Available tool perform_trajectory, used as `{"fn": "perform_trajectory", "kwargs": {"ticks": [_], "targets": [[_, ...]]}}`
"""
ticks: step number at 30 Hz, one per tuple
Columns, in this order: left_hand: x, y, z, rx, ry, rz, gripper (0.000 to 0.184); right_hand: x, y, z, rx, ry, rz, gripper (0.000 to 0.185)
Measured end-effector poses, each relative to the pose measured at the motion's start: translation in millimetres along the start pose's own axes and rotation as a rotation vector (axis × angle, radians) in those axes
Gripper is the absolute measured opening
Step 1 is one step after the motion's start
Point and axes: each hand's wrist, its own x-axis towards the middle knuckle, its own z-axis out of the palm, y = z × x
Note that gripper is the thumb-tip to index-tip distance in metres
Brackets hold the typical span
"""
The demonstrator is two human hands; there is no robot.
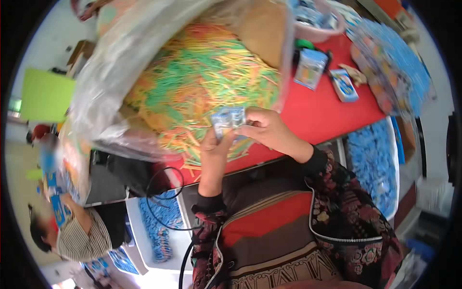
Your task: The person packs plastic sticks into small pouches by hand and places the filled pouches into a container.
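Note:
A small clear packet with blue printing (225, 120) is held up between both hands, over the near edge of a large heap of thin green, yellow and orange sticks (202, 72). My left hand (214, 151) pinches the packet's lower left side with thumb and fingers. On its right side, my right hand (274, 131) is closed, thumb and forefinger pressed on the packet. Whether anything is inside the packet is too blurred to tell. The heap lies in a wide-open clear plastic bag (103, 91), with loose sticks spilling towards me.
On the red tabletop (308, 113) at right lie a filled blue-and-clear packet (311, 68) and a small blue-white box (343, 85). A pink basin (320, 30) stands behind. White bins with blue packets (370, 164) flank me below. A black cable (166, 226) hangs at left; a person (84, 233) works beyond.

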Motion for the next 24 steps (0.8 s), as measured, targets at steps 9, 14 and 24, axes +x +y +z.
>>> {"fn": "perform_trajectory", "kwargs": {"ticks": [9, 14, 24], "targets": [[1, 9, 6, 0.033, -0.082, 0.006, 0.027, -46, -5, -98, -0.050, 0.364, 0.074, 0.015], [2, 4, -4, 0.067, -0.026, 0.048, 0.020, -29, 23, -158, -0.334, 0.601, 0.085, 0.015], [-13, 2, -36, 0.307, 0.172, -0.067, 0.015, -14, 40, -171, -1.268, 0.711, 0.037, 0.035]]}}
